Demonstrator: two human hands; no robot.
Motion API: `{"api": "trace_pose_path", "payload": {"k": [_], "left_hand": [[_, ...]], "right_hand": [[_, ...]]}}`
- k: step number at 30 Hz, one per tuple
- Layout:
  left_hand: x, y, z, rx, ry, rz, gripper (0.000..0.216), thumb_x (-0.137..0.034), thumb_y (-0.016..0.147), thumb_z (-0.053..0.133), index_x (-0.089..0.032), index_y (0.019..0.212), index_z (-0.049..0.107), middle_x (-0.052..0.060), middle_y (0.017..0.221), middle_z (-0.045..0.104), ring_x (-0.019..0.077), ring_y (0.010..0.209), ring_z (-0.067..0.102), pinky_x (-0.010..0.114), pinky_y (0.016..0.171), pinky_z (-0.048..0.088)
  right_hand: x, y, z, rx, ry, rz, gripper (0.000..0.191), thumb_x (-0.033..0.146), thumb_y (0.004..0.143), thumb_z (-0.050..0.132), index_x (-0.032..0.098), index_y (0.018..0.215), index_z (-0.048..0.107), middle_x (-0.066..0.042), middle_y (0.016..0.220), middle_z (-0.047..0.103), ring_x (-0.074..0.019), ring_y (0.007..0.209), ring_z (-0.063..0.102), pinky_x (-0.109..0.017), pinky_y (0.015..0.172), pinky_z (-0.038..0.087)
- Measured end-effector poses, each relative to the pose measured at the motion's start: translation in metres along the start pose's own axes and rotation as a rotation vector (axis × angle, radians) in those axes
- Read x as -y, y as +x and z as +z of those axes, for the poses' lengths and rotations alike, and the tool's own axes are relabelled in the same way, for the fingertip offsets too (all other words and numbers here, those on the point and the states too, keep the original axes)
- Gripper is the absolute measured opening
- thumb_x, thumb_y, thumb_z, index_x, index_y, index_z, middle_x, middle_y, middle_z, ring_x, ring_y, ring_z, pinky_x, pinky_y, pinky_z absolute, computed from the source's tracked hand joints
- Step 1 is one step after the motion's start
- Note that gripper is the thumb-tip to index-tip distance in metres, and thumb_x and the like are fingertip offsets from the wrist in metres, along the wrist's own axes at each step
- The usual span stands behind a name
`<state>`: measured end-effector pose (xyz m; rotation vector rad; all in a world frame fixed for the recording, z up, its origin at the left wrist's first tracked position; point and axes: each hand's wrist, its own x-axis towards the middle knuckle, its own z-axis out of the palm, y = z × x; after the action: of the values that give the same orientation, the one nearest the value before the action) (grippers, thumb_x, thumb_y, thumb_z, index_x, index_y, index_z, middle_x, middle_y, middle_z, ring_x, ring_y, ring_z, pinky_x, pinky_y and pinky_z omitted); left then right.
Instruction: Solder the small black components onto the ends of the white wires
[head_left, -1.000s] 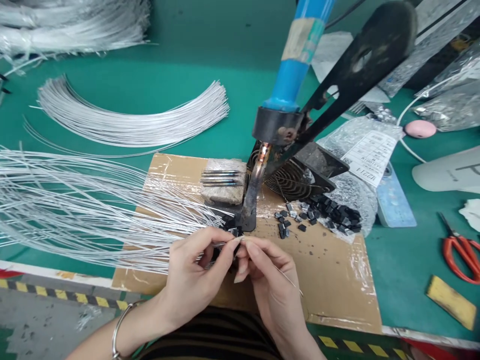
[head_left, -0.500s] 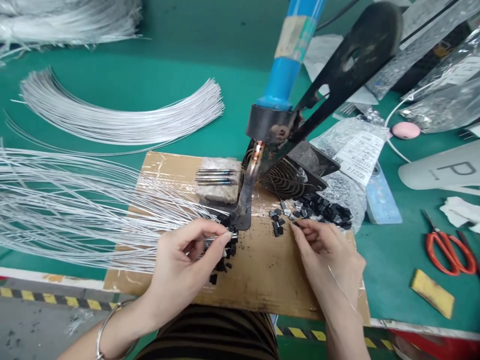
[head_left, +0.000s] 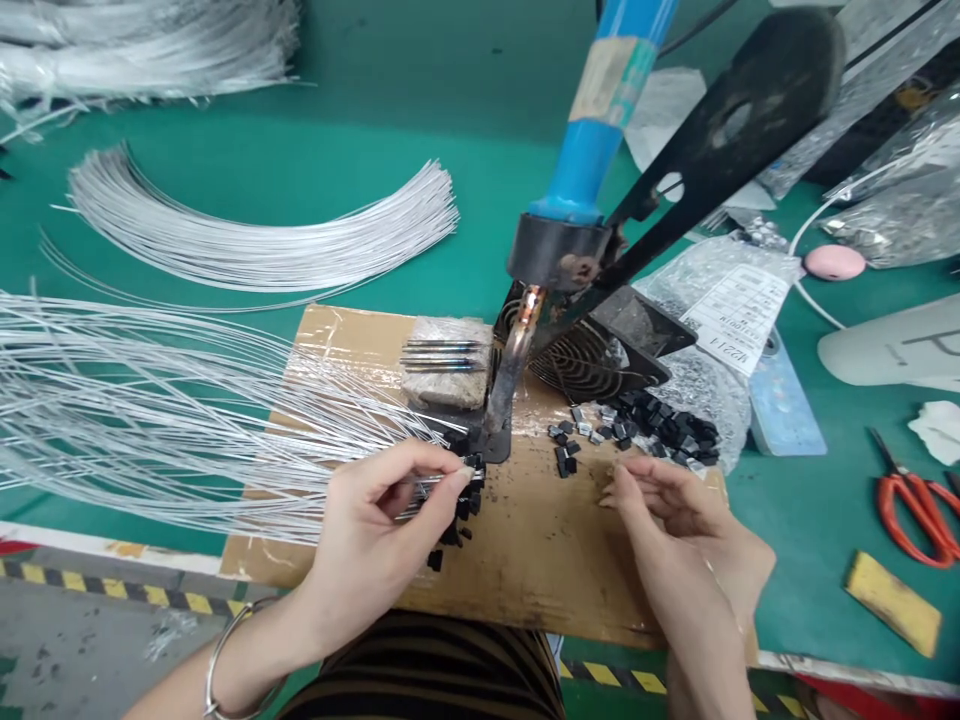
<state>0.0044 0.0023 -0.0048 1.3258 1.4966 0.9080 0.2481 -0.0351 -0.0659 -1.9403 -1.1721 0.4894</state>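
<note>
My left hand (head_left: 394, 510) is closed in a pinch at the ends of the thin white wires (head_left: 300, 430), which spread away to the left. Several small black connectors (head_left: 474, 490) cluster at those ends, just past my fingertips. My right hand (head_left: 675, 520) is over the cardboard, thumb and forefinger pressed together; whatever may be between them is too small to make out. Just beyond it lies a pile of loose black connectors (head_left: 667, 425), some showing silvery faces. A blue-handled soldering iron (head_left: 577, 165) points down from a black stand, its tip close to my left fingertips.
Under the work is a cardboard sheet (head_left: 525, 580). A block with solder-like rods (head_left: 446, 365) and a black fan (head_left: 600, 360) stand behind. Farther out are a curved wire bundle (head_left: 262, 245), red-handled scissors (head_left: 911, 510), a yellow sponge (head_left: 892, 600) and a white cup (head_left: 885, 345).
My right hand has drawn back from the connector pile, toward me and slightly right. My left hand keeps its pinch at the wire ends. The whole view has shifted a little.
</note>
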Motion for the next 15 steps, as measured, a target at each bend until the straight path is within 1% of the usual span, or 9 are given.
{"api": "trace_pose_path", "payload": {"k": [3, 5, 8, 12, 15], "left_hand": [[-0.001, 0.0, 0.0, -0.002, 0.014, 0.025, 0.014, -0.015, 0.086, 0.071, -0.019, 0.075, 0.078, -0.006, 0.054, 0.05, 0.0085, 0.049, 0.03, 0.023, 0.045, 0.023], [0.0, 0.001, 0.001, -0.015, 0.022, 0.041, 0.014, -0.014, 0.086, 0.071, -0.019, 0.074, 0.077, -0.007, 0.053, 0.048, 0.0082, 0.049, 0.029, 0.024, 0.045, 0.022], [-0.001, 0.002, 0.002, -0.027, 0.037, 0.043, 0.014, -0.015, 0.085, 0.071, -0.019, 0.074, 0.077, -0.008, 0.052, 0.046, 0.0085, 0.048, 0.029, 0.024, 0.044, 0.021], [-0.001, 0.001, 0.001, -0.026, 0.056, 0.024, 0.013, -0.017, 0.086, 0.071, -0.019, 0.074, 0.078, -0.008, 0.051, 0.042, 0.0088, 0.048, 0.027, 0.025, 0.044, 0.02], [0.003, 0.0, 0.0, -0.012, 0.05, 0.01, 0.012, -0.019, 0.086, 0.071, -0.02, 0.075, 0.078, -0.007, 0.052, 0.047, 0.0092, 0.047, 0.029, 0.025, 0.044, 0.022]], "right_hand": [[0.01, -0.004, 0.002, 0.007, 0.161, 0.07, 0.03, 0.049, 0.092, 0.08, 0.019, 0.092, 0.078, -0.006, 0.08, 0.08, -0.0165, 0.059, 0.074, -0.028, 0.057, 0.065], [0.02, -0.008, 0.005, 0.025, 0.31, 0.139, 0.026, 0.044, 0.09, 0.084, 0.019, 0.09, 0.08, -0.004, 0.076, 0.08, -0.016, 0.055, 0.072, -0.027, 0.053, 0.064], [0.038, -0.015, 0.011, 0.115, 0.482, 0.199, 0.016, 0.036, 0.089, 0.086, 0.021, 0.092, 0.084, -0.003, 0.072, 0.079, -0.0156, 0.054, 0.072, -0.025, 0.051, 0.064], [0.059, -0.023, 0.02, 0.257, 0.586, 0.254, 0.01, 0.032, 0.091, 0.084, 0.022, 0.091, 0.084, 0.002, 0.063, 0.073, -0.0131, 0.05, 0.068, -0.022, 0.049, 0.062], [0.067, -0.026, 0.023, 0.334, 0.604, 0.275, 0.01, 0.032, 0.093, 0.083, 0.023, 0.09, 0.084, 0.003, 0.063, 0.07, -0.0097, 0.044, 0.062, -0.019, 0.042, 0.055]]}}
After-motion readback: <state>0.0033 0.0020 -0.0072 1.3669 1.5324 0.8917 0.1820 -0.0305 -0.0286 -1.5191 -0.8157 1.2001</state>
